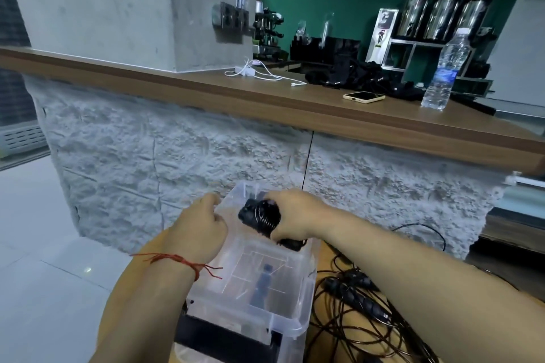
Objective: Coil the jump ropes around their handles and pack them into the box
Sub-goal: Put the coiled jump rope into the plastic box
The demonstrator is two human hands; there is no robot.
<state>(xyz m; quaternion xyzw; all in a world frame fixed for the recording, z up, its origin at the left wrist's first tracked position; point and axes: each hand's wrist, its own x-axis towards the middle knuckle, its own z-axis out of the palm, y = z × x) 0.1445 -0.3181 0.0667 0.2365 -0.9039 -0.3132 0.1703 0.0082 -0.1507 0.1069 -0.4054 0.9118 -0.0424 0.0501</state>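
A clear plastic box (298,298) stands on a small wooden table in front of me. My right hand (298,215) grips a black jump rope bundle (261,216), the rope coiled round its handles, held just over the box's far end. My left hand (203,227) holds the box's left rim, fingers curled over the edge. A red thread circles that wrist. More black jump ropes (356,300) lie tangled and uncoiled on the table to the right of the box.
A rough stone counter front (177,162) rises just behind the box, topped by a wooden counter (265,97) with a phone (364,96), a water bottle (445,71), white cable and black items. Tiled floor lies to the left.
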